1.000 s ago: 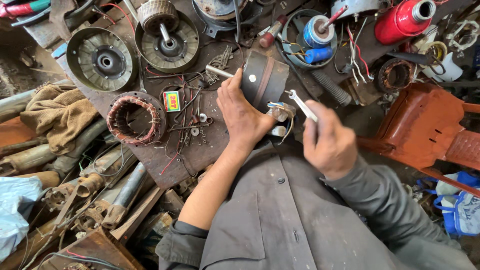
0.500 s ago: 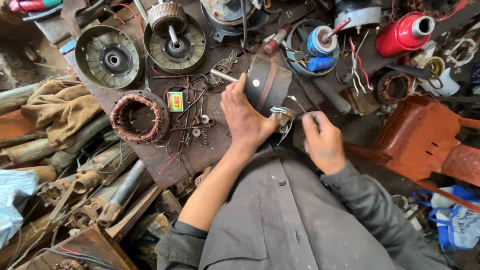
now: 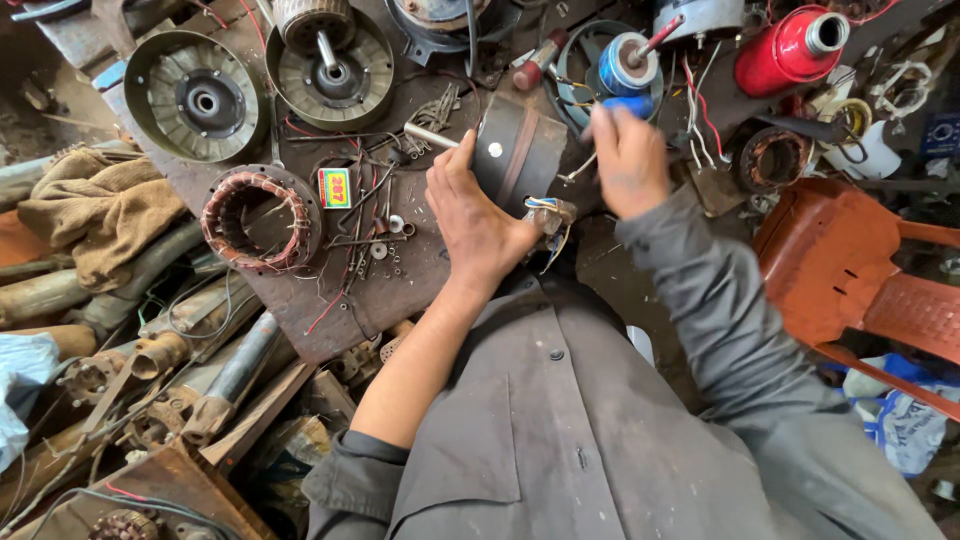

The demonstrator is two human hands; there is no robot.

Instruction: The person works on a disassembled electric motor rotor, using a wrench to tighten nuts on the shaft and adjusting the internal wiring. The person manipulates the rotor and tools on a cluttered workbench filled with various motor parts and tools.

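My left hand (image 3: 478,222) grips a dark cylindrical motor body (image 3: 520,150) lying on its side on the rusty work plate (image 3: 350,300). A steel shaft (image 3: 430,135) sticks out of the motor's left end. A small bundle of wires (image 3: 548,215) hangs from the near side. My right hand (image 3: 628,160) is closed just right of the motor, and a thin metal tool (image 3: 578,170) pokes out of it toward the housing. Its fingertips are next to a blue handle (image 3: 630,103).
A copper-wound stator (image 3: 260,215), two round motor end covers (image 3: 195,95) (image 3: 330,55), a small red and yellow box (image 3: 334,187) and loose screws lie on the plate. A red cylinder (image 3: 795,45) is at the back right, an orange plastic chair (image 3: 850,260) at the right, and pipes and rags (image 3: 100,210) at the left.
My right hand has moved from the near side of the motor up and away to its far right side. My left hand has kept its grip on the motor.
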